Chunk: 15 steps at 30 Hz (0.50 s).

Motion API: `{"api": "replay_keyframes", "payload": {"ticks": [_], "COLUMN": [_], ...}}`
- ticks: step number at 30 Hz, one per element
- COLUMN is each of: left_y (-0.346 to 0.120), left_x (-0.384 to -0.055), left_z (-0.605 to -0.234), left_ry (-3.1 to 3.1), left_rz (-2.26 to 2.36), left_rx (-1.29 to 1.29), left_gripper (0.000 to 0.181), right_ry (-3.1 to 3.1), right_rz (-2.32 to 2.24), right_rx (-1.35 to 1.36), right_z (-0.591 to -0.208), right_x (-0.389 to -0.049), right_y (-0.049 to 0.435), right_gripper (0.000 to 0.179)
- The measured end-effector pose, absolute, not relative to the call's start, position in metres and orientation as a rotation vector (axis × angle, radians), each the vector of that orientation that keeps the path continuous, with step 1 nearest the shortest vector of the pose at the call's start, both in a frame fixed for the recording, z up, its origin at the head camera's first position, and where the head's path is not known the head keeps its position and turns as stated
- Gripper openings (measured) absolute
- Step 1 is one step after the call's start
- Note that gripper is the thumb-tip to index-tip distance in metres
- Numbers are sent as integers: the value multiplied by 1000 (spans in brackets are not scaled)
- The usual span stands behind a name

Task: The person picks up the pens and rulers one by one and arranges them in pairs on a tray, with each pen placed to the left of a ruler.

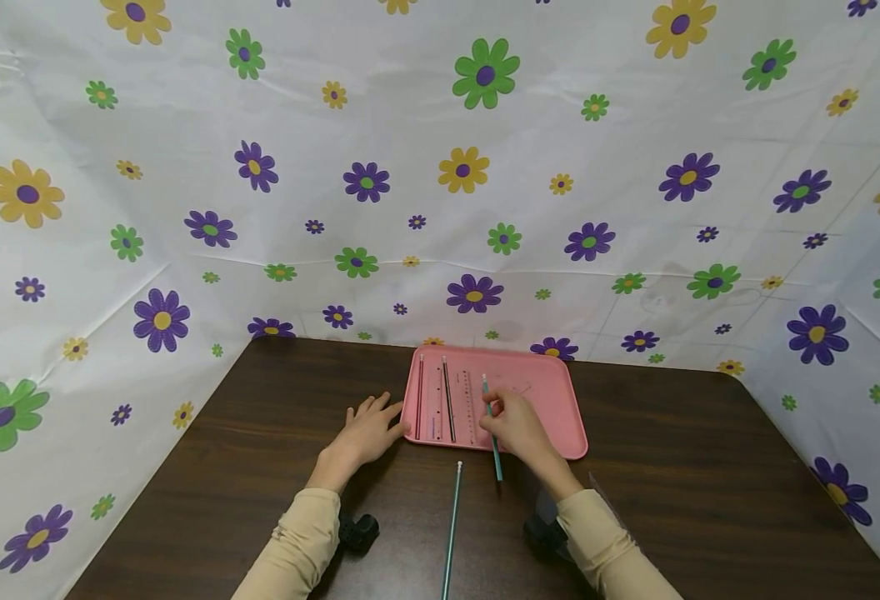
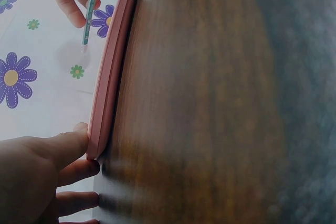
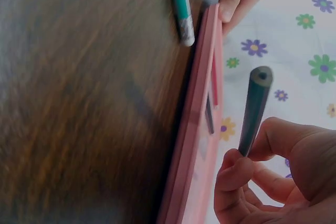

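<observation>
My right hand (image 1: 521,427) pinches a teal pencil (image 1: 496,457) between thumb and fingers, above the pink tray (image 1: 562,404). White-tipped at its far end, the pencil reaches out past the tray's front rim at the near end; the right wrist view shows its flat, unsharpened end. My left hand (image 1: 359,440) lies at the tray's front left corner, thumb against the rim and fingers spread. Inside the tray, lined up side by side, are a red pencil (image 1: 419,402), a clear ruler (image 1: 437,408), a black pencil (image 1: 449,402) and another clear ruler (image 1: 468,407).
A second teal pencil (image 1: 452,527) lies on the dark wooden table (image 1: 680,483) in front of the tray, eraser end toward it. Behind the table hangs a white cloth (image 1: 410,133) with printed flowers. Black wrist gear (image 1: 359,533) sits by the left sleeve.
</observation>
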<state>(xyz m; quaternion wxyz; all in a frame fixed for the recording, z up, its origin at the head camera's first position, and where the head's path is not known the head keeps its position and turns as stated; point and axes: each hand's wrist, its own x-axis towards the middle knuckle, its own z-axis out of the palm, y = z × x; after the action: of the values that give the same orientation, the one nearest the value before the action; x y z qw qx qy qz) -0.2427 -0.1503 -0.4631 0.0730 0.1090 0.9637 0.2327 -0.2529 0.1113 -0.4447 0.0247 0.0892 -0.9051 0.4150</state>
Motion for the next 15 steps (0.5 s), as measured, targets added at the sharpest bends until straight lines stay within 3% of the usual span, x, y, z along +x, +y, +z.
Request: {"api": "replay_keyframes", "payload": {"ticks": [15], "left_y": [-151], "left_x": [-245], "left_z": [-465], "left_ry": [2901], "left_rz": [696], "left_rx": [323], "left_gripper": [53], "right_ry": [-2860], "right_rz": [1144], "right_rx": [252], "right_z": [-453], "right_x": [-278], "right_y": [113], "right_gripper": [35]}}
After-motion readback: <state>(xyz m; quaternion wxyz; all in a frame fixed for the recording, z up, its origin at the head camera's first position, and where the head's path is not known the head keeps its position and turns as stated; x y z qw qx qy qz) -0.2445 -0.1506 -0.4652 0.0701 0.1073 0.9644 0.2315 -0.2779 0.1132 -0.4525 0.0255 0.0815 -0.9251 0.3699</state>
